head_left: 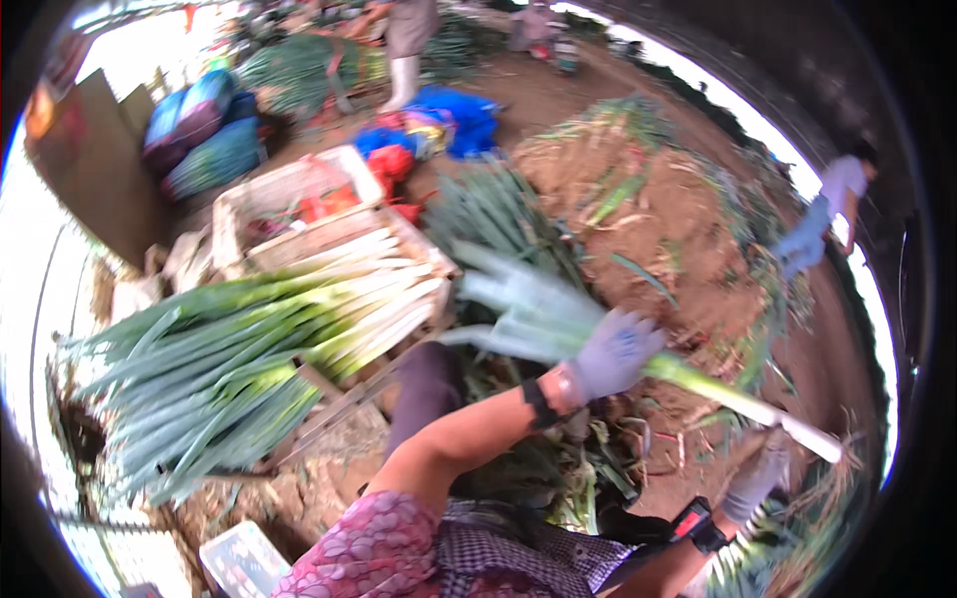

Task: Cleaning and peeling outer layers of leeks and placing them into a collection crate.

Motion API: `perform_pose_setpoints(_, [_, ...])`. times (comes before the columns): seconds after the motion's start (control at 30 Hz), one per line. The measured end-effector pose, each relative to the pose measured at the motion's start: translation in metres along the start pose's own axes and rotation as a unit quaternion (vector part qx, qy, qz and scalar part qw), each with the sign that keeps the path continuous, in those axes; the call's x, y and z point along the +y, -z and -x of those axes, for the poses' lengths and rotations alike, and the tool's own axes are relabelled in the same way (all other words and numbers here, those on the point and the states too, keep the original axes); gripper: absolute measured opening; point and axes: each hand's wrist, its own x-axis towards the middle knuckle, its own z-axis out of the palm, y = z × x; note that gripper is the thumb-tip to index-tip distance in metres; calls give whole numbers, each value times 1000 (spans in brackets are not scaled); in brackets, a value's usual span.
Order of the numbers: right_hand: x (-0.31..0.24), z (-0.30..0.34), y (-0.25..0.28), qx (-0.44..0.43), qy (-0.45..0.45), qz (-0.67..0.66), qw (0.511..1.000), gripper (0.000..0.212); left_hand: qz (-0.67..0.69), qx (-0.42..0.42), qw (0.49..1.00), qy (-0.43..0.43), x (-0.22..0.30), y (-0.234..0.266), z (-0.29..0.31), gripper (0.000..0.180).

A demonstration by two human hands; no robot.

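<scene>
My left hand (613, 356), in a pale grey glove, is closed around a long green onion (713, 387) near where its white stalk turns to leaf. The leaves, smeared by motion, point up and left; the white root end lies to the right. Just below that end is my right hand (760, 470), also gloved, with its fingertips close to the stalk. Blur hides whether those fingers grip it. To the left, a big pile of green onions (229, 349) lies across a wooden crate, white ends toward the upper right.
Another light crate (289, 204) holds red netting behind the pile. More green onions (508, 214) lie ahead, beside a soil mound (648, 229) strewn with trimmings. Blue netting (454, 120) and wrapped bundles (204, 130) sit farther back. One person (822, 214) is at the right; others are at the back.
</scene>
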Motion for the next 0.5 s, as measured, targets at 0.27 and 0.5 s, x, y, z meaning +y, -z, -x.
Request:
perform_pose_setpoints(0.27, [140,60,-107,-177,-115,-72,975,31,-338,-46,935,96,-84,331,38,48])
perform_pose_setpoints(0.5, [161,147,-179,-317,-412,-128,845,44,-545,-184,749,328,-105,435,218,20])
